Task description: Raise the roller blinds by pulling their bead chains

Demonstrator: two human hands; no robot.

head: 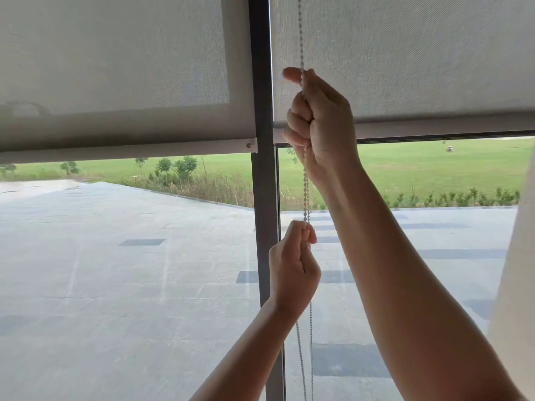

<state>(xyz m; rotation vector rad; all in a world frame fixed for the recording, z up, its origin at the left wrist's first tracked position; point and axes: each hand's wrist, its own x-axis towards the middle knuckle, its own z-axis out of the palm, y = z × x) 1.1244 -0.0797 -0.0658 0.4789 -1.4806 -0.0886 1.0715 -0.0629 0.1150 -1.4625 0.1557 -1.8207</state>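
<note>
Two grey roller blinds hang over a window. The left blind (115,68) ends at a bottom bar about a third of the way down. The right blind (419,53) ends slightly higher. A white bead chain (306,192) runs down in front of the right blind's left edge. My right hand (321,123) is fisted around the chain at the level of the right blind's bottom bar. My left hand (292,267) grips the same chain lower down, beside the frame. Below my left hand two strands of the chain hang loose.
A dark vertical window frame post (262,175) separates the two panes, just left of both hands. A pale curtain or wall edge (518,270) stands at the far right. Through the glass lie a paved terrace and a green lawn.
</note>
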